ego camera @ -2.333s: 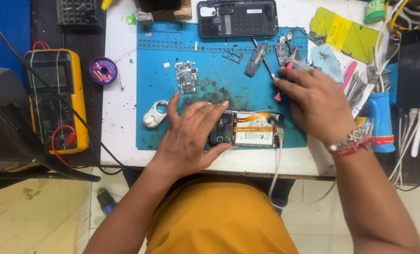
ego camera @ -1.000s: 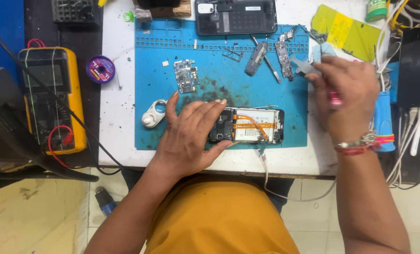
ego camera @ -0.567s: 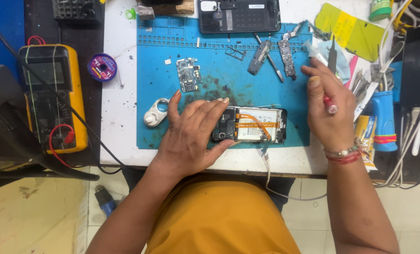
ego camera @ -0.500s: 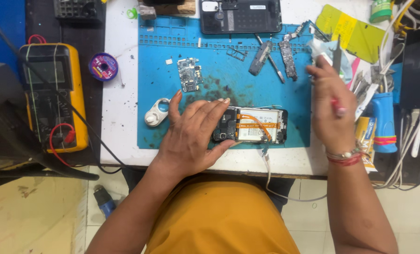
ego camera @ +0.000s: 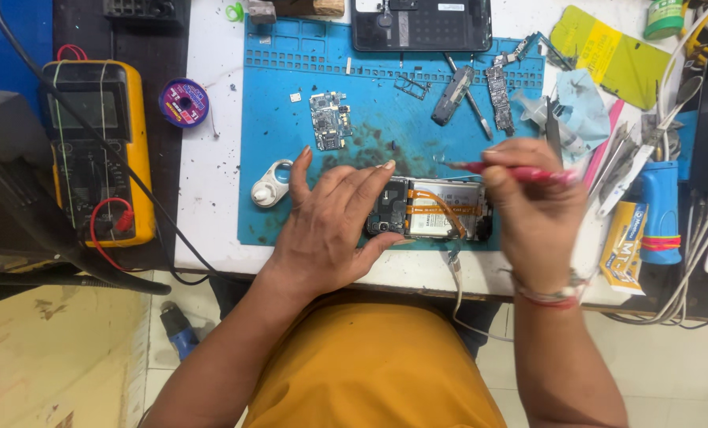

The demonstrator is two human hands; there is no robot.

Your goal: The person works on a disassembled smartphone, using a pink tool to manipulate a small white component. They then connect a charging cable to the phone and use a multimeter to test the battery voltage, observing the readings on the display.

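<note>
An opened phone point(ego camera: 437, 209) with an orange flex cable lies on the blue work mat point(ego camera: 370, 119) near the table's front edge. My left hand point(ego camera: 330, 226) rests flat on the mat, its fingertips pressing the phone's left end. My right hand point(ego camera: 532, 210) hovers at the phone's right end, shut on a red-handled tool point(ego camera: 512, 170) whose thin tip points left above the phone. A white cable point(ego camera: 457, 277) hangs from the phone over the table edge.
A yellow multimeter point(ego camera: 96, 150) sits at the left, with a purple solder-wick spool point(ego camera: 183, 102) beside it. A small circuit board point(ego camera: 328, 120), a dark phone frame point(ego camera: 421, 24), loose parts and tweezers point(ego camera: 623, 158) lie on and around the mat. A blue tool point(ego camera: 661, 214) stands at right.
My right hand went from the mat to the tools at the right, took up the red-handled tool and brought it back over the phone. My left hand stayed on the phone.
</note>
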